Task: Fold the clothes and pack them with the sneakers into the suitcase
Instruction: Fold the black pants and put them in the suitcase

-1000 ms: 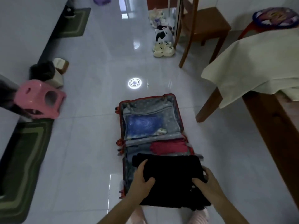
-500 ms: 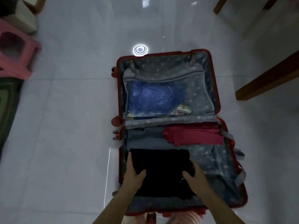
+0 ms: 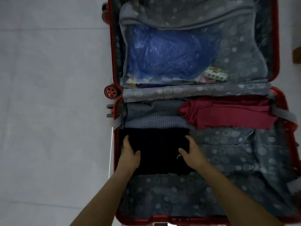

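A red suitcase (image 3: 114, 144) lies open on the floor, lined with grey dotted fabric. A folded black garment (image 3: 156, 154) lies in the left part of its near half. My left hand (image 3: 129, 154) rests along the garment's left edge and my right hand (image 3: 190, 154) along its right edge, fingers fairly straight and thumbs spread on top. Just beyond it lie a folded grey knit garment (image 3: 154, 115) and, to the right, a folded dark red garment (image 3: 228, 115). No sneakers are in sight.
Behind the far half's mesh cover sit a blue plastic bag (image 3: 166, 53) and a small green and white packet (image 3: 215, 74). Bare lining (image 3: 244, 152) shows right of the black garment. Pale tiled floor (image 3: 48, 111) spreads to the left; a brown furniture leg (image 3: 297, 54) is at the right edge.
The black garment went from above the suitcase's near end down into its near-left part, both hands moving with it. My view has dropped much closer to the suitcase.
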`<state>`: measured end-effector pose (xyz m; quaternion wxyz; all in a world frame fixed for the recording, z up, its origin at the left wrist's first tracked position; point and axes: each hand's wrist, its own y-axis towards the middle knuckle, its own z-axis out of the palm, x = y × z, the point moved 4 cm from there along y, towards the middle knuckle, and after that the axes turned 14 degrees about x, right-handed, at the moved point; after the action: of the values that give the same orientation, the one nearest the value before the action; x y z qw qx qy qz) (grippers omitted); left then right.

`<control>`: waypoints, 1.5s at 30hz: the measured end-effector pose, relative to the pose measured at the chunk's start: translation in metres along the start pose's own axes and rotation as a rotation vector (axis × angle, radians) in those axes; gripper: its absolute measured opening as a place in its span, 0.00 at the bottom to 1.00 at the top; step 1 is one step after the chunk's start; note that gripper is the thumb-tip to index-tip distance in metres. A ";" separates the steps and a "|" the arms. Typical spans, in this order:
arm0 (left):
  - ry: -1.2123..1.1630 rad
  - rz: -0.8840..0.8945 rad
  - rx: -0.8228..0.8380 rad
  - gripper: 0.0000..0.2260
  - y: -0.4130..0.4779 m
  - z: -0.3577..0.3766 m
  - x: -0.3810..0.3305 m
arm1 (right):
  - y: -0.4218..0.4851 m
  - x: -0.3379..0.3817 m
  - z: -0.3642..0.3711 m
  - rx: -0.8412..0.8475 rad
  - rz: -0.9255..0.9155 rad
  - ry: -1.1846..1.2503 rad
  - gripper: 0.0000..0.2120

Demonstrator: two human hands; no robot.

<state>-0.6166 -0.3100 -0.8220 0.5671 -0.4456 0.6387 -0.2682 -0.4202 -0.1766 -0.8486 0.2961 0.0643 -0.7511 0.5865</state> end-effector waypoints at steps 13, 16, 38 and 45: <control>1.201 0.321 0.050 0.25 -0.027 0.027 0.012 | -0.041 0.009 0.037 -0.229 -0.421 -1.085 0.27; 1.283 0.259 0.143 0.27 -0.012 0.020 0.023 | -0.015 -0.003 0.029 -0.128 -0.386 -1.151 0.30; 1.228 0.051 0.268 0.29 -0.094 0.008 -0.021 | -0.118 -0.009 -0.003 -0.113 -0.181 -1.099 0.29; 1.205 0.195 0.199 0.31 -0.211 -0.006 -0.125 | -0.288 -0.019 -0.049 -0.285 -0.160 -0.834 0.27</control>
<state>-0.5720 -0.2983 -0.5814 0.1675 -0.1004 0.8565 -0.4779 -0.2589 -0.2234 -0.6089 0.0184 0.3118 -0.8722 0.3764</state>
